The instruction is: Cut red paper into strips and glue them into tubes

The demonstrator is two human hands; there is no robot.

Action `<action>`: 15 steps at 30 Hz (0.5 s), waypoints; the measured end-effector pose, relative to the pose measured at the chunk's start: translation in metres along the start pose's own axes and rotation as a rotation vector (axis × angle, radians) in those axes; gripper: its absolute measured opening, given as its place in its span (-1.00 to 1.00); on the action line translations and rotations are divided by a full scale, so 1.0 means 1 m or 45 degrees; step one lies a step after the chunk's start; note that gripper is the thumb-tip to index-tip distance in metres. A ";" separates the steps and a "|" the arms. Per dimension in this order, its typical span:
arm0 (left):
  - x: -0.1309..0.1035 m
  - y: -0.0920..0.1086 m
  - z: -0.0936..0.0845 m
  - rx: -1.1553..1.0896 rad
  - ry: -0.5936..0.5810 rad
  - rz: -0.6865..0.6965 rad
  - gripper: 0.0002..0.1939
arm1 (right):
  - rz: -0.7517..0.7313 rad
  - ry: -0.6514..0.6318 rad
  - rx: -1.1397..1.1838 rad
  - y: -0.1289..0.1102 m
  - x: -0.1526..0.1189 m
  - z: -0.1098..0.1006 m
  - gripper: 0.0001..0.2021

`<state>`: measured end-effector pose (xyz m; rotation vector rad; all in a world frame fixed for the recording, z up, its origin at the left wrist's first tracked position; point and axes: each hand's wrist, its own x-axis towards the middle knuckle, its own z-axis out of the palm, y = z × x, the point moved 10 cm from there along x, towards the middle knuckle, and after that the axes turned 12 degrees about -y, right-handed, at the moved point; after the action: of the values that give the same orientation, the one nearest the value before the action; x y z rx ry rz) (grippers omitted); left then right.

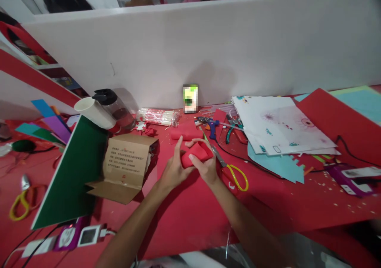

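Note:
Between my two hands is a piece of red paper (195,153), bent into a rounded, folded shape above the table. My left hand (175,167) grips its left side, thumb and fingers around it. On the right side my right hand (206,167) holds the same paper, the thumb pressed on its front. Behind it lies a rolled red paper (186,133). Yellow-handled scissors (236,177) rest just right of my right hand, blades toward the paper. A blue glue gun (212,128) stands a little farther back.
Left are an open cardboard box (125,165), a green board (73,180), a paper cup (95,111) and a bottle (119,109). A phone (190,98) leans on the white partition (190,46). Printed sheets (282,125) and a purple power strip (348,178) lie right.

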<state>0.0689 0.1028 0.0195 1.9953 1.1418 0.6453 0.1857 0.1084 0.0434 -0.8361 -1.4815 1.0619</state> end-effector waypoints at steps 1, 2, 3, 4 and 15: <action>-0.001 -0.002 -0.001 0.079 -0.002 -0.055 -0.10 | 0.018 0.031 0.009 0.002 0.000 -0.001 -0.68; -0.001 -0.003 -0.003 0.173 -0.002 -0.093 -0.21 | 0.037 0.062 0.028 0.004 0.000 -0.002 -0.70; -0.001 -0.004 -0.005 0.267 0.003 -0.110 -0.33 | 0.051 0.089 0.051 0.006 0.001 -0.001 -0.72; -0.002 -0.003 -0.008 0.351 0.017 -0.113 -0.43 | 0.056 0.118 0.071 0.007 0.001 -0.001 -0.73; 0.001 -0.003 0.002 0.300 -0.152 -0.086 -0.74 | 0.167 0.482 0.168 0.046 -0.014 -0.024 -0.67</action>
<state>0.0690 0.1041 0.0164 2.1491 1.2539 0.3649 0.2099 0.1165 -0.0038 -0.9883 -1.0404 1.0188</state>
